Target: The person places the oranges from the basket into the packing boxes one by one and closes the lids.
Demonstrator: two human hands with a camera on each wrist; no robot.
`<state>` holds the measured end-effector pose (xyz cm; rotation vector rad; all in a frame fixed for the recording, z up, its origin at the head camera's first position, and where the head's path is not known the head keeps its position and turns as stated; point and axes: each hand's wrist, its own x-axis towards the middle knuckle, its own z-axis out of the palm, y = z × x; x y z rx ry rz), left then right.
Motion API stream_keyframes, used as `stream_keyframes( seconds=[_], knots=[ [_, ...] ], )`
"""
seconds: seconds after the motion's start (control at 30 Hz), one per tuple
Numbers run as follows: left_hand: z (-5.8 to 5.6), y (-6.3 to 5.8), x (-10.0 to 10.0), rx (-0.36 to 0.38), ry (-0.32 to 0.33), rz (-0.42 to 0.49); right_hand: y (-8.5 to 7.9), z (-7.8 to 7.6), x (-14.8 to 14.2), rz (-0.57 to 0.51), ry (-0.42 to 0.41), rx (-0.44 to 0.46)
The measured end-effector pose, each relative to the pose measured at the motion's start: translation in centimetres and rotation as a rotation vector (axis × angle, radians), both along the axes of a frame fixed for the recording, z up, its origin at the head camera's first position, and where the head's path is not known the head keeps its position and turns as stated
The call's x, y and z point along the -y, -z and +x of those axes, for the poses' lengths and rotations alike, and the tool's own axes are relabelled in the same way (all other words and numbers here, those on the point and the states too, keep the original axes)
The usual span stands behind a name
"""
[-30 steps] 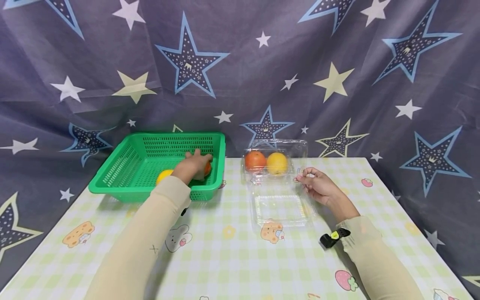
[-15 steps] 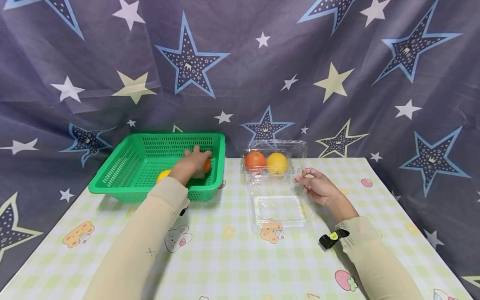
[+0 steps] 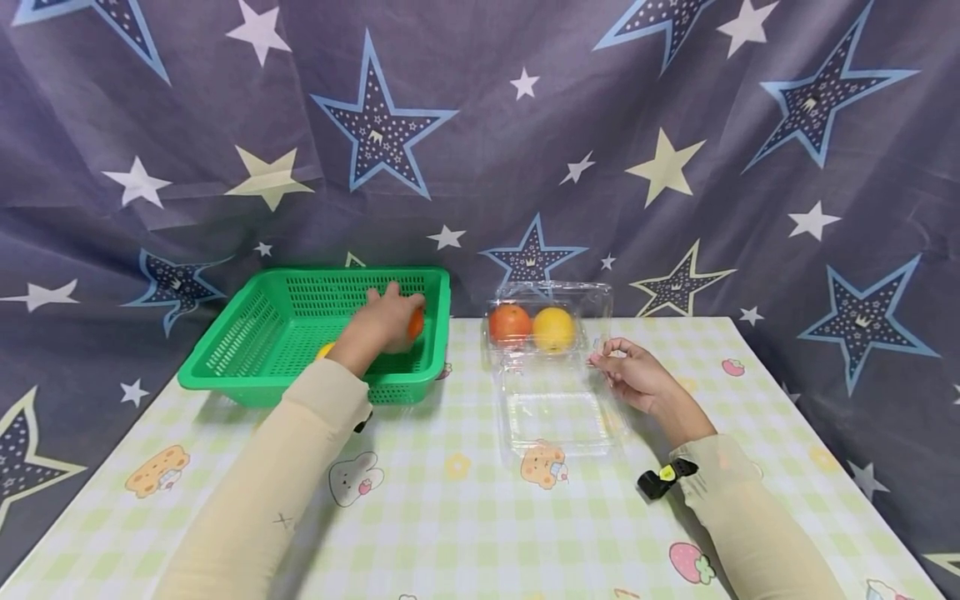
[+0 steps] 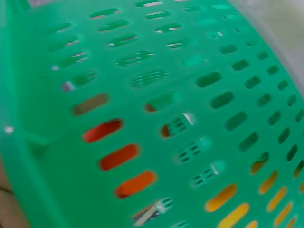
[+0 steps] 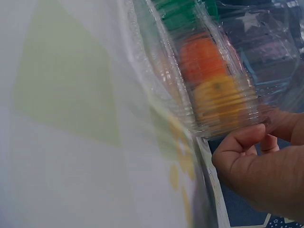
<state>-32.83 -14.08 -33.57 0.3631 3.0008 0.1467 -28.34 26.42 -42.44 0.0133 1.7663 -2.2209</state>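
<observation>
My left hand (image 3: pixel 382 321) reaches into the green basket (image 3: pixel 247 379), its fingers curled over a round orange-red fruit (image 3: pixel 416 324). A yellow fruit (image 3: pixel 325 350) lies beside that wrist, mostly hidden by it. In the left wrist view the basket wall (image 4: pixel 190 71) covers the hand, and the orange-red fruit (image 4: pixel 136 184) shows through slots. My right hand (image 3: pixel 637 375) pinches the right edge of a clear plastic clamshell container (image 3: pixel 558 417), which lies unfolded. One half of it holds an orange-red fruit (image 3: pixel 511 323) and a yellow fruit (image 3: pixel 554 328) side by side.
A checked tablecloth (image 3: pixel 457 533) with cartoon prints covers the table. Behind its far edge hangs a dark curtain (image 3: pixel 465 150) with stars. The basket stands at the back left, and the clamshell is to its right.
My left hand has risen slightly in the basket with the orange-red fruit, and its forearm has shifted a little left. My right hand and the clamshell stay in place.
</observation>
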Motion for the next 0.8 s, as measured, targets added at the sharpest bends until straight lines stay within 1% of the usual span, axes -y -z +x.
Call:
stream_keyframes(
  seconds=[0.13,0.33,0.63,0.8],
  knots=[
    [0.7,-0.9,-0.3,-0.063,-0.003,0.012,-0.1,0.0,0.1,0.006,0.005,0.001],
    [1.5,-1.8,-0.7,-0.118,0.006,0.021,-0.2,0.2,0.2,0.016,-0.003,0.000],
    [3.6,-3.6,-1.8,-0.176,0.046,0.045,-0.3,0.3,0.3,0.012,0.000,0.006],
    [4.8,-4.6,-2.8,-0.186,0.071,0.060,-0.4,0.3,0.2,0.015,0.002,0.012]
  ],
)
